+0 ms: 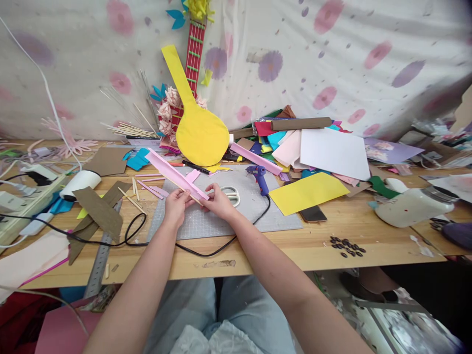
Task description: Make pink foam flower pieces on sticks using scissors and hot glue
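My left hand [177, 204] and right hand [219, 200] are both pinched on the long pink foam strip [173, 173], with a thin wooden stick [186, 191] along it. The strip is over the grey cutting mat [258, 216], angled up-left. White-handled scissors [233, 194] sit just behind the right hand, blue glue gun [260, 177] nearby.

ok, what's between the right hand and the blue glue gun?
Head view: white-handled scissors lie on the grey mat between the right hand, gripping the pink strip, and the glue gun.

Blue glue gun [259, 176] lies on grey cutting mat [258, 219], scissors [238, 198] beside it. Yellow sheet [309, 191] to the right, phone [312, 214] at its edge.
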Motion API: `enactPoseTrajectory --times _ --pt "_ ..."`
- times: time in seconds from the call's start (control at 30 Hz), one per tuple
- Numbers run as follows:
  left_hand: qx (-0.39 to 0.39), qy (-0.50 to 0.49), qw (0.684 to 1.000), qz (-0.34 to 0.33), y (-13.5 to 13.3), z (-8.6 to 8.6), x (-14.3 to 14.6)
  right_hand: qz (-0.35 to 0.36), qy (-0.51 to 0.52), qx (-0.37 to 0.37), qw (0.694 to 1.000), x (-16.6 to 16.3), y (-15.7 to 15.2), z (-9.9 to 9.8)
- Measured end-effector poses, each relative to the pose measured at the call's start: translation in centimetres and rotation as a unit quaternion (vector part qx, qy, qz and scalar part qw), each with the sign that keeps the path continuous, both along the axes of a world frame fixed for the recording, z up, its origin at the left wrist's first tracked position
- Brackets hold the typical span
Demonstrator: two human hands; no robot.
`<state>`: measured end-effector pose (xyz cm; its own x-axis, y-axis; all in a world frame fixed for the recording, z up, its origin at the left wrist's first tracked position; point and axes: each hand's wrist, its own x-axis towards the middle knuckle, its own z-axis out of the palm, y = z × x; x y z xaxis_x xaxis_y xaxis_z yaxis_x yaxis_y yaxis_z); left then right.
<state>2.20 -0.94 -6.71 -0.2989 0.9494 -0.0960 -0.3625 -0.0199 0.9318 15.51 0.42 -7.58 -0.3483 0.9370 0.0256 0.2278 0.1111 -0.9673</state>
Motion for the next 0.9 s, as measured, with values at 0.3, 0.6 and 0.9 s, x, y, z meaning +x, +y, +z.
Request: enactPoseTrajectory --times 0.3,0.6,0.9 --pt "0.027 0.017 0.999 0.037 0.0 0.1 0.0 -0.004 0.01 0.021 1.0 -0.1 0.5 -0.8" --pt "0.044 -0.004 0.999 0.013 -0.1 0.1 0.1 -0.017 -0.003 0.033 0.999 -0.1 0.2 -0.2" --pt "0.023 -0.043 0.992 -0.12 -0.4 0.7 -0.4 -0.001 0.156 -0.117 0.981 0.1 0.7 0.0"
